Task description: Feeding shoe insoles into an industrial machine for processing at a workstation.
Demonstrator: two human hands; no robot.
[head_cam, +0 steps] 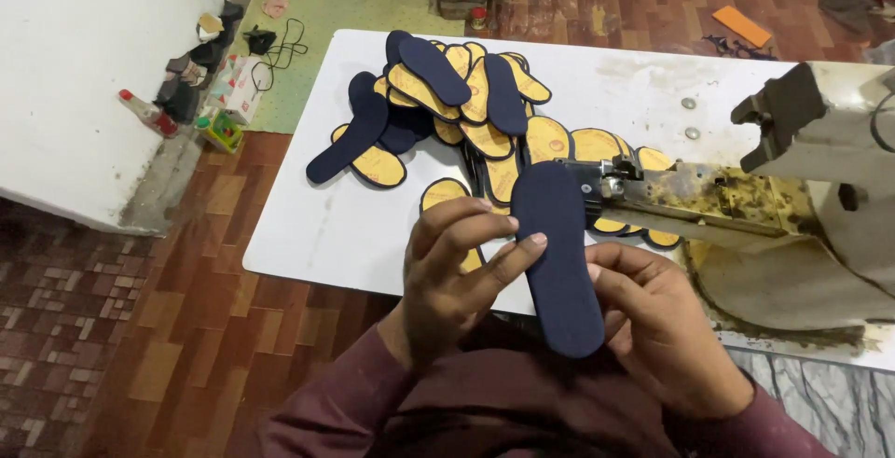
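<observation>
Your left hand (457,267) and right hand (653,313) both grip a long navy-blue fabric insole (557,253), its length pointing away towards the sewing machine arm (690,199).

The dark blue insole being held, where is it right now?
In the head view, the dark blue insole sits low centre, held between the left hand and right hand, its top end against the sewing machine's arm.

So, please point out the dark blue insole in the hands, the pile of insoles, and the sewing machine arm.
dark blue insole (557,253), head view, middle of its blue face.
pile of insoles (466,104), head view, centre of the heap.
sewing machine arm (695,199), head view, its stained metal top.
</observation>
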